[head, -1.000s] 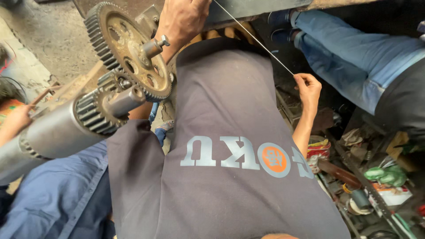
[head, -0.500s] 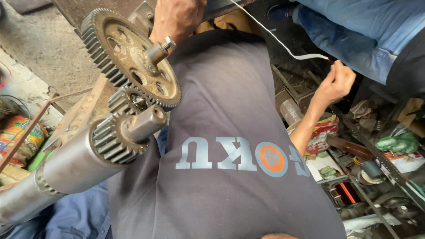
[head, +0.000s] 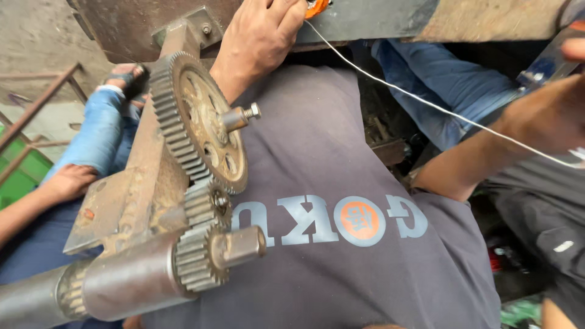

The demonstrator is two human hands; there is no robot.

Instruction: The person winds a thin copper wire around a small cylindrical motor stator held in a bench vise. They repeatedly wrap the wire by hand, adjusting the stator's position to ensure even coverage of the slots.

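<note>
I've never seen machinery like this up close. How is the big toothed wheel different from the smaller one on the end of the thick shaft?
The big gear is a wide, thin, rusty brown disc with round holes through its face; the small gear is narrower across, thicker and grey, with no holes showing. The big gear carries a thin threaded stub at its centre; the small gear sits on a stout smooth shaft. Both are metal with straight-cut teeth.

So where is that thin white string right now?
In the head view, the white string runs from the left hand at the top, beside an orange piece, down to the right hand.
</note>
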